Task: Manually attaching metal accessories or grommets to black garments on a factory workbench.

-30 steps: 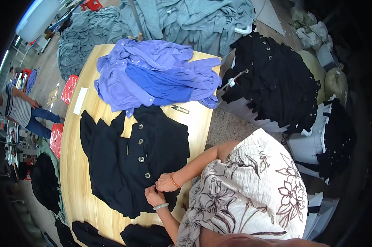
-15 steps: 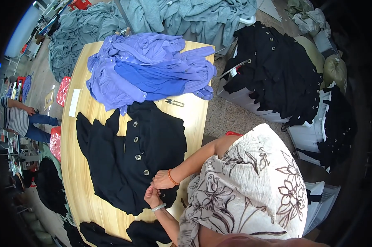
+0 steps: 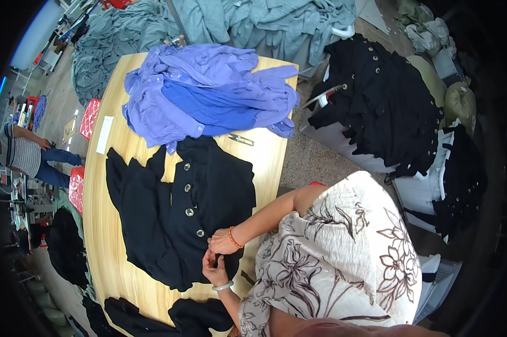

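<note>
A black garment (image 3: 144,219) with a row of large round metallic buttons (image 3: 189,212) lies spread on the pale wooden table (image 3: 104,224). My right hand (image 3: 224,242), with an orange bead bracelet, is closed at the garment's front edge, just below the lowest visible button. Just under it, touching or nearly so, is my left hand (image 3: 215,269), with a pale bangle on the wrist. Its fingers are curled, with dark cloth between thumb and fingertips. Whatever small part lies under the fingers is hidden.
Purple garments (image 3: 197,101) are heaped at the table's far end, with thread snips (image 3: 241,140) beside them. Another black garment (image 3: 194,317) lies at the near edge. Black garments (image 3: 377,101) cover bins on the right. A person (image 3: 26,154) stands far left, near red-and-white patterned stools (image 3: 76,188).
My left hand has shifted slightly to the right and turned, its thumb now farther from the fingertips. My right hand stays at the garment's edge.
</note>
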{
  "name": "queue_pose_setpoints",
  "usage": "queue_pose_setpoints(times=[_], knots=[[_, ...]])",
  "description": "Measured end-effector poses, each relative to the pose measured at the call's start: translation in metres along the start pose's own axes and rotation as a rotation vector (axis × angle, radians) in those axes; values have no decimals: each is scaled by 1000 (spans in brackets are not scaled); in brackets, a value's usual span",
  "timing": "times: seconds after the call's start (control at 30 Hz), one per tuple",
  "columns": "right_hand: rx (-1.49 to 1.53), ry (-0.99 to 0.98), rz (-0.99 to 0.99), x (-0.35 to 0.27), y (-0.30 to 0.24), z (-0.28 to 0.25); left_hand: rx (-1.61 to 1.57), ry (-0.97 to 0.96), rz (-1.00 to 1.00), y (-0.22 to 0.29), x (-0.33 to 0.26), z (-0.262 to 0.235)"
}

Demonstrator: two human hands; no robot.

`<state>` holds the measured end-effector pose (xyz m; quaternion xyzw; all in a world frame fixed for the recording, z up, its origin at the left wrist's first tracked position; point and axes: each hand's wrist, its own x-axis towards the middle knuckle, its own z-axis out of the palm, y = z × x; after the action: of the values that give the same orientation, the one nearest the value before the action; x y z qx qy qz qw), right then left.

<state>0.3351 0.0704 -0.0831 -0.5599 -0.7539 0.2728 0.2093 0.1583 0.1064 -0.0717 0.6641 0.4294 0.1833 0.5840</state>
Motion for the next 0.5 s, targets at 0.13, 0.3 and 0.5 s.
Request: queue_pose_setpoints(times=[0.13, 0.3, 0.5], knots=[[28, -30, -11, 3, 1, -5, 419, 175, 135, -2, 1, 6], [72, -181, 22, 8, 9, -13, 415, 151, 150, -5, 2, 4], [14, -136, -23, 5, 10, -15, 331, 138, 184, -7, 2, 4]])
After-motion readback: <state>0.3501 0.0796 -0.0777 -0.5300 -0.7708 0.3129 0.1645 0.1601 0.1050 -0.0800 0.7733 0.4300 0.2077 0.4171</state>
